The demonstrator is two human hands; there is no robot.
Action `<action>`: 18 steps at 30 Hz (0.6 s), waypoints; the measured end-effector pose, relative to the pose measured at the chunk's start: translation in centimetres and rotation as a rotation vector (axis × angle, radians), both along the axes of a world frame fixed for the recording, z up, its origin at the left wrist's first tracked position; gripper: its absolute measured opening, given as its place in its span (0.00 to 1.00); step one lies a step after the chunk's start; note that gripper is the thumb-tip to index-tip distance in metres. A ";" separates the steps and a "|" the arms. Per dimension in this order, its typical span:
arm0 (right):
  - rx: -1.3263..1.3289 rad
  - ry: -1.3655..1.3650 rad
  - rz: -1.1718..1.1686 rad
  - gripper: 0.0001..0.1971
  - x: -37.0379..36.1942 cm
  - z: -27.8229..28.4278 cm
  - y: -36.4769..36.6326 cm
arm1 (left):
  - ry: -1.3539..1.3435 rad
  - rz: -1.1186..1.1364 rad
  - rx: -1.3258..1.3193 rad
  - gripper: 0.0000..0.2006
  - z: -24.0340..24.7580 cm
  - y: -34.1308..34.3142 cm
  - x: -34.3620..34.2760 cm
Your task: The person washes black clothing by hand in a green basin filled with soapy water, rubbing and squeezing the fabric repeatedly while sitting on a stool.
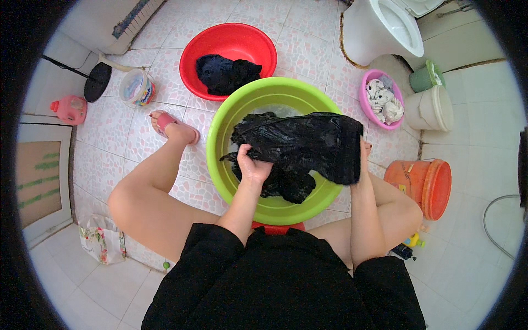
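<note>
1. Nearest, the person's lap in black cloth fills the lower edge, and both bare forearms run from it toward the far side, into the round lime-green plastic basin (220, 137) between the knees.
2. The left hand (253, 163) is closed in a fist on the near-left part of the wet black garment (300, 144), fingers curled over a bunched fold just above the basin's middle.
3. The right hand (363, 157) holds the garment's right end; most of it is hidden behind the cloth, so its fingers cannot be seen, though the cloth hangs from it.
4. The garment's long axis runs left to right between the two hands, lifted and stretched over the basin; a darker wad of it sags into the water on the near side.
5. Both hands are on the cloth; the left sits nearer its middle, the right at its end.
6. Farther, a round red plastic basin (192, 66) holds a dark blue bundle (226, 73), just beyond the green rim.
7. Far right, a small pink bowl (364, 99) of patterned laundry sits beside a white toilet (368, 33).
</note>
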State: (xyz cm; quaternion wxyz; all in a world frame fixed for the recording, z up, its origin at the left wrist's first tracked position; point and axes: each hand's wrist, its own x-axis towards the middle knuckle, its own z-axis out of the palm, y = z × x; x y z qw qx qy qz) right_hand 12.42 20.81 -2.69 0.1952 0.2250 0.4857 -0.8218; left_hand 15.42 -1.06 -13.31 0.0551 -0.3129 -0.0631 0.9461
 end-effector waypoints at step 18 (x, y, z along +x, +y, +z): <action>1.342 0.813 0.740 0.28 -1.2 -13.3 -5.7 | -0.477 -1.163 -1.124 0.19 -7.5 -0.1 3.1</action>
